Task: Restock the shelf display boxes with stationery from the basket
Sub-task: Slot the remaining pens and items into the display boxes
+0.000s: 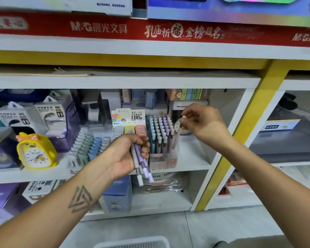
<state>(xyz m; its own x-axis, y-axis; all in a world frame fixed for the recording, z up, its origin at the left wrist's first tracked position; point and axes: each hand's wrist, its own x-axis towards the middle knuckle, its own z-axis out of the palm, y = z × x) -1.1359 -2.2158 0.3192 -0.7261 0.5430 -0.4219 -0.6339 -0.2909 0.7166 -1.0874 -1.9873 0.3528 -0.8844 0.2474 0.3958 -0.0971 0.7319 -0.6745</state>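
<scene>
Clear display box (164, 158) on shelf, upright, packed with pastel pens (blue, lilac, beige caps). Lilac pen bundle (140, 161) slants downward just left of it. White basket (132, 243) on floor below.

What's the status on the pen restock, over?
Left hand grips spare pens. Right hand pinches one pen, lowering it into the pen box. Nothing blocking.

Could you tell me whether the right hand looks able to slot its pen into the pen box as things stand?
Probably yes: the right hand pinches a pen right at the pen box, nothing between.
</scene>
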